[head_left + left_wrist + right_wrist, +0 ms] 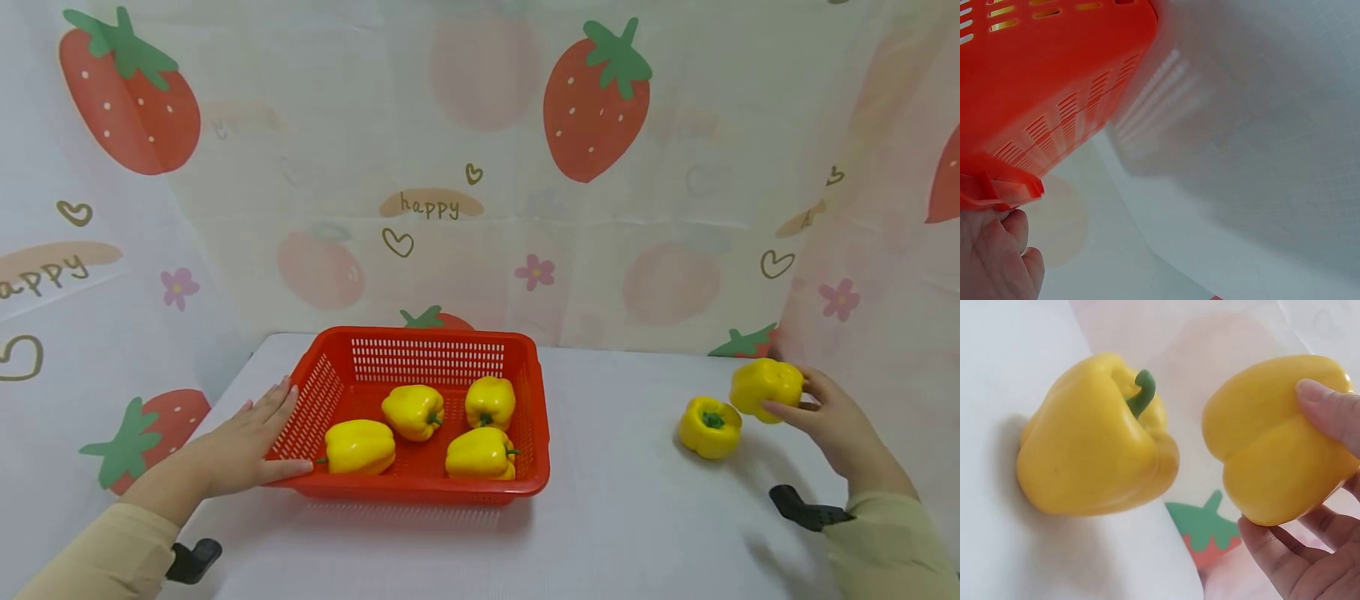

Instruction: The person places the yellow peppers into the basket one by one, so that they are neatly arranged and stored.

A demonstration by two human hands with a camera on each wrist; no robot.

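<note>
In the head view my left hand (243, 442) rests on the left rim of a red plastic basket (420, 492), fingers extended along it and thumb at the front corner. The left wrist view shows the palm beneath the rim of the basket (1041, 100). My right hand (832, 417) holds a yellow bell pepper (765, 387) above the table at the right, thumb on one side and fingers on the other. Close by its left, a second yellow bell pepper (708, 429) sits on the table, its green stem upward in the head view.
Several yellow bell peppers (412, 411) lie inside the basket. The white table (615, 500) stretches between the basket and the right-hand peppers. A strawberry-print curtain (487, 167) hangs behind and at both sides.
</note>
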